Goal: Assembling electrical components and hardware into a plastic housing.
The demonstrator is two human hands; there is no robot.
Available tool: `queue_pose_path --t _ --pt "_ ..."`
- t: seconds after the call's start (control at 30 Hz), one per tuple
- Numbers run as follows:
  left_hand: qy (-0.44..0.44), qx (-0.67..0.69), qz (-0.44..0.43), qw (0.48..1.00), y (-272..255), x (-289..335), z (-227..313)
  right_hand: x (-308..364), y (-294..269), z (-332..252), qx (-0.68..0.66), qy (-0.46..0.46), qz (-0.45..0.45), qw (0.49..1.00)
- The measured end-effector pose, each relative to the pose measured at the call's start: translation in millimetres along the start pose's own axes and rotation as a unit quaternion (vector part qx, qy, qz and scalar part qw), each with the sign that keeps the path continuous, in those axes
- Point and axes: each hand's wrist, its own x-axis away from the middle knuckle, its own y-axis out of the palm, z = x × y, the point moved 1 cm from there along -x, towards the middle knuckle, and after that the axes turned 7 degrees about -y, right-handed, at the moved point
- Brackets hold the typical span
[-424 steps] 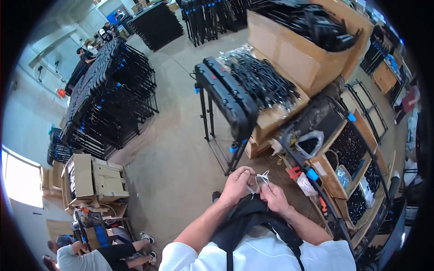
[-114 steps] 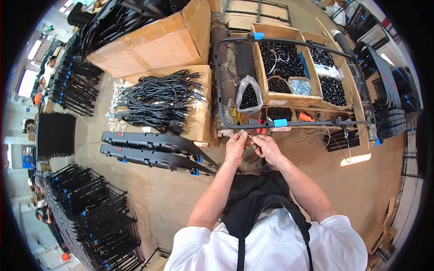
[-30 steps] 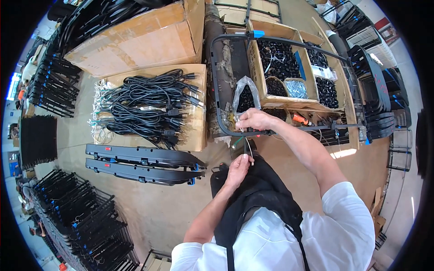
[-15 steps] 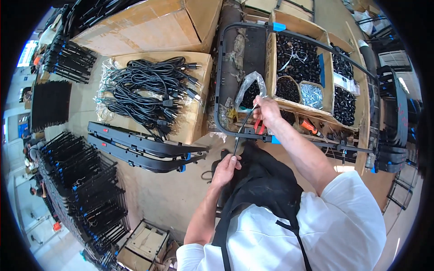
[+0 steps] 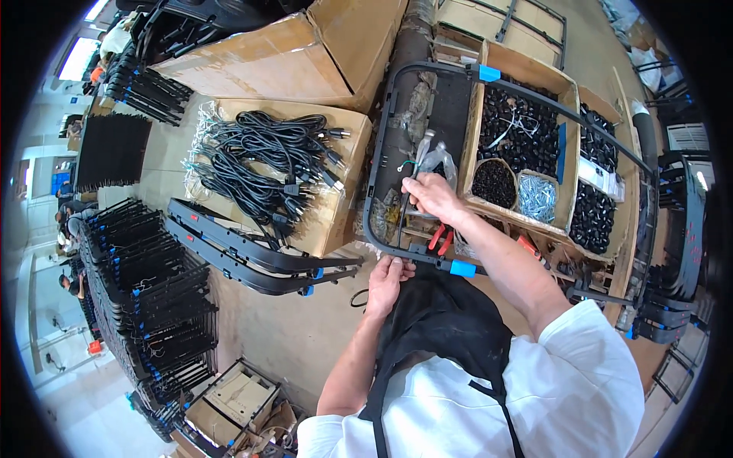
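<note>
A black power cable (image 5: pixel 402 221) runs up from my left hand (image 5: pixel 387 287) to my right hand (image 5: pixel 434 196). My right fingers pinch it near its end, where thin wires, one of them green (image 5: pixel 410 162), stick out past the fingertips. My left fingers are closed around the cable just below the near bar of a black tubular frame (image 5: pixel 372 172) with rounded corners. This frame lies across the bench, and the right hand is above its opening. Red-handled pliers (image 5: pixel 440 240) lie beside my right wrist. Part of the cable is hidden by my hands.
Coiled black power cords (image 5: pixel 259 164) lie on a cardboard box (image 5: pixel 336 217) at left. Wooden bins (image 5: pixel 482 114) hold black plastic parts and silver screws (image 5: pixel 537 197). Curved black bars (image 5: pixel 229 248) project below the cords. Stacked black frames (image 5: pixel 153 290) stand further left.
My right hand has moved up and left with the cable end, so its wires now show. My left hand has risen closer to the frame's near bar. The whole view has shifted slightly.
</note>
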Motion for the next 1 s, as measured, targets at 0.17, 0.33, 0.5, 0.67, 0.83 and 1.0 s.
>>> queue_pose_path --t 0.17,0.33,0.5,0.67,0.83,1.0 --pt "0.012 0.025 0.008 1.0 3 -3 -1 -24 19 -19 0.123 -0.008 -0.067 0.99" --pt "-0.024 0.029 0.028 0.999 7 -2 1 -31 24 -16 0.136 -0.012 -0.086 0.987" --pt "-0.005 0.051 0.019 0.998 9 -5 -2 -43 14 -3 0.162 -0.037 -0.089 0.982" --pt "-0.005 0.034 0.064 0.997 2 -8 -13 -42 4 -22 0.11 0.007 -0.159 0.981" --pt "-0.006 0.025 0.053 0.998 3 -8 -10 -51 -62 -16 0.335 -0.061 -0.18 0.923" --pt "-0.041 0.034 0.058 0.997 5 -2 -5 -37 -51 8 0.616 -0.149 -0.206 0.746"
